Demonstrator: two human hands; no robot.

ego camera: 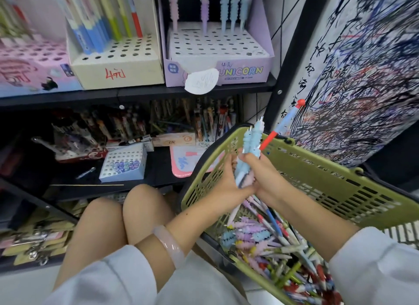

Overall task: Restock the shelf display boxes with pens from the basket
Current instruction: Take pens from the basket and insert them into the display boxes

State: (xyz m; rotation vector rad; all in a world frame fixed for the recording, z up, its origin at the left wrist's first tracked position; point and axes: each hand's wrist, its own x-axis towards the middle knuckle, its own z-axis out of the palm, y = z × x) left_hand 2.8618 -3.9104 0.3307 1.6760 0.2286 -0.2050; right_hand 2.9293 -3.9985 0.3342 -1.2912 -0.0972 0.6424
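Both the left hand [229, 182] and right hand [264, 177] clasp a pen bundle [250, 152] upright above the basket [322, 180], directly below the unicorn box [217, 53].

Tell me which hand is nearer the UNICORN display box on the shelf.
Left, narrowly. The left hand and right hand meet on a bundle of pens over the green basket, below the UNICORN box; the right lies farther right.
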